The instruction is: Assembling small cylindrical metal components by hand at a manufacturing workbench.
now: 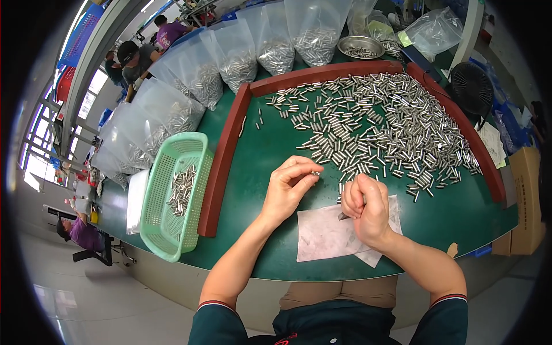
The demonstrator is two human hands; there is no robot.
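Note:
My left hand [287, 187] pinches a small metal pin [315, 173] between thumb and fingertips, just short of the heap. Curled into a fist, my right hand [368, 208] grips a dark, pointed tool [343, 217]; only its tip pokes out, so its kind is hidden. Beneath that fist lies a stained pale cloth [325, 233]. Beyond both hands, many loose shiny metal pins [391, 123] spread over the green tabletop [261, 172].
Dark red wooden rails [221, 178] border the pins. On the left stands a green plastic basket [150, 213] holding pins. Clear bags of pins [236, 69], a metal bowl [361, 48] and a black fan [471, 88] line the back. Other people [135, 60] sit farther off.

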